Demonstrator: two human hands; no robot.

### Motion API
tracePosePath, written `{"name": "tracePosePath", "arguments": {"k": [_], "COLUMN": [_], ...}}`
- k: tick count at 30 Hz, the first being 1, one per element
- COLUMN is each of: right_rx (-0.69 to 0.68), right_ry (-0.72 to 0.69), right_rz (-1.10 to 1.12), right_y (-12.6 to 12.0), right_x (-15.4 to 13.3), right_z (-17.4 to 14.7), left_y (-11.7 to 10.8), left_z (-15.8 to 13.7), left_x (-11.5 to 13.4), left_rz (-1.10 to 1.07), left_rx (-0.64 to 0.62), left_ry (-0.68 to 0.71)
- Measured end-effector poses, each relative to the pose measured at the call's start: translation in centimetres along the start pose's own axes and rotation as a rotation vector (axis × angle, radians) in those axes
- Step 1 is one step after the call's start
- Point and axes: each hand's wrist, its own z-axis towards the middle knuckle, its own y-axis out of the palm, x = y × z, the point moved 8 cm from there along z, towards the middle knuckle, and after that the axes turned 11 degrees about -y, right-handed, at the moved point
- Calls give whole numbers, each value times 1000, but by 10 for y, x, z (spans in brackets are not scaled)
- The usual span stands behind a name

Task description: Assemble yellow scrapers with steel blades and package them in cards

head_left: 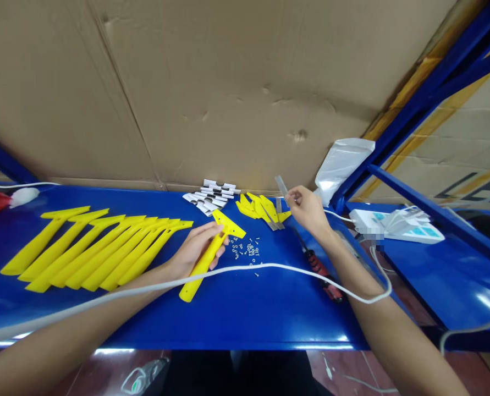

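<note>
From here I see a bright yellow T-shaped scraper handle (199, 272), smooth and round-shafted with small holes in its flared head, tilted over the blue tabletop (245, 324). The left hand (195, 242) has its fingers wrapped around it near the head. The right hand (308, 209) pinches a thin greyish strip (282, 186) at one end, its other end raised.

A row of matching yellow handles (104, 253) lies overlapping on the left. Beyond the hands sit white strips with dark patches (215, 193) and, beside them, small yellow pieces (261, 207). Loose screws and nuts (251, 248) are scattered between the hands, and a red-and-black screwdriver (321, 269) lies by the right forearm.

A white cable (269, 266) runs across in front of the held handle. On the right stand a translucent plastic bag (346, 162), contents unclear, and a white power strip (422, 231).
</note>
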Motion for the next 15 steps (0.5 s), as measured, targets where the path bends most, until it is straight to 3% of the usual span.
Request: {"name": "tracePosePath", "arguments": {"k": [3, 6, 15], "right_rx": [171, 243, 194], "right_ry": [-47, -94, -130], "right_rz": [177, 353, 569], "right_y": [-15, -19, -11], "right_x": [-20, -42, -86], "right_z": [-2, -5, -18], "left_y": [-2, -2, -2], "left_z": [-2, -4, -2], "left_x": [-1, -2, -1], "left_rz": [5, 20, 33], "left_rx": [24, 29, 31], "left_ry": [-12, -20, -1]}}
